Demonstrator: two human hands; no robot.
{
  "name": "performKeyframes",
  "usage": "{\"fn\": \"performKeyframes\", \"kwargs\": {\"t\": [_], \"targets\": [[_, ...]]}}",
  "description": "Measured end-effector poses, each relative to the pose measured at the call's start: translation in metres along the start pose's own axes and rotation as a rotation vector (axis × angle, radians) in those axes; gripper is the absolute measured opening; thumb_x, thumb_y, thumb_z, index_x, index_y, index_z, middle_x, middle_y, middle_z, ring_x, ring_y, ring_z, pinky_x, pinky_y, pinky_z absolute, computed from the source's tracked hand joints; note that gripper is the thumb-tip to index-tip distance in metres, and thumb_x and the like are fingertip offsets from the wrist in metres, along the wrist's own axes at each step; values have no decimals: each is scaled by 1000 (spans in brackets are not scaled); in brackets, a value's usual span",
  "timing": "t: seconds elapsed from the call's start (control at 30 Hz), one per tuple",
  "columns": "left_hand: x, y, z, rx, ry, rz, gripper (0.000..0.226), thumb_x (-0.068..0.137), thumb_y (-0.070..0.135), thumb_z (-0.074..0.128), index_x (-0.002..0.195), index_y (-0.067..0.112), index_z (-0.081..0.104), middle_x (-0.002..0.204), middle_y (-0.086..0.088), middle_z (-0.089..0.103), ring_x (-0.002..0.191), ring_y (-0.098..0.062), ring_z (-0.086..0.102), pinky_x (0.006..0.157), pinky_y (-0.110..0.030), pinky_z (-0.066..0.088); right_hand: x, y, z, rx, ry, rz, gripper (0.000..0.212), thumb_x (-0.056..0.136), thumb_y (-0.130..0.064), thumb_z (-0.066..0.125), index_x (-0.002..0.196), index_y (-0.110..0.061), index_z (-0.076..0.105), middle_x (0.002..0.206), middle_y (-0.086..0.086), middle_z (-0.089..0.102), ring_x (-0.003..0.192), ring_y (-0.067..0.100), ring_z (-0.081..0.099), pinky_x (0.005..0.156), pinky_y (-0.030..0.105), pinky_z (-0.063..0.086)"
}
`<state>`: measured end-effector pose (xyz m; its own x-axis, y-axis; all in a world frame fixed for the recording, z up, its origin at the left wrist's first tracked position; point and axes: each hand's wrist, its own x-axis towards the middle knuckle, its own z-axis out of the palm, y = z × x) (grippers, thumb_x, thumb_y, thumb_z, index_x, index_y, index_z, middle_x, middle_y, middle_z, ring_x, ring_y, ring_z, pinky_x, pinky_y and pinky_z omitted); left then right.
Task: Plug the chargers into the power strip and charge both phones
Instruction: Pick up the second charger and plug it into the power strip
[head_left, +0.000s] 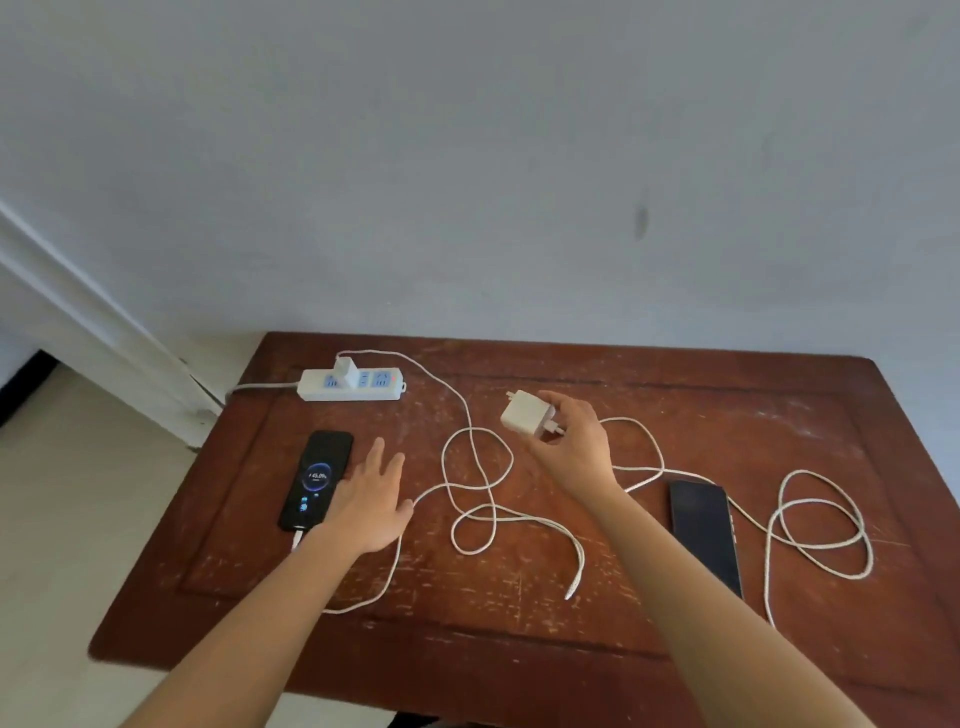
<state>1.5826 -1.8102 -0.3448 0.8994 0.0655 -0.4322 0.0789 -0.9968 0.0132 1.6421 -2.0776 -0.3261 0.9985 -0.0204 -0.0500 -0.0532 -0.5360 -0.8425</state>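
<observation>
One charger (347, 372) sits in the power strip (351, 385); the left phone (316, 479) shows charging. Right hand (576, 447) fingers grip the second charger (525, 412) above the counter (675, 410); left hand (370, 493) open. The right phone (704, 535) remains dark.

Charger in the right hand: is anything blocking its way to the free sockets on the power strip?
Nothing visible blocks it. The charger is held above the table by the right hand; the power strip lies to its left. Only a white cable lies flat on the table between them. The sockets right of the plugged-in charger look free.
</observation>
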Motion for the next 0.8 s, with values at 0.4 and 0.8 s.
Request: {"fn": "performKeyframes", "kwargs": {"t": [0.4,0.8], "targets": [[128,-119,-6,19,24,49,74,100,48,46,159,29,5,167,-20,-11,154,-40,-4,121,-56,18,77,-70,137,-197,-237,-37,55,76,-24,83,126,-22,60,125,2,64,97,16,66,75,19,51],[164,-123,21,-37,113,24,82,99,45,44,158,29,-12,165,-24,-15,152,-43,-11,122,-59,15,137,-93,200,-245,-345,-126,44,84,-4,73,126,-11,64,127,11,67,95,26,70,83,36,60]]}}
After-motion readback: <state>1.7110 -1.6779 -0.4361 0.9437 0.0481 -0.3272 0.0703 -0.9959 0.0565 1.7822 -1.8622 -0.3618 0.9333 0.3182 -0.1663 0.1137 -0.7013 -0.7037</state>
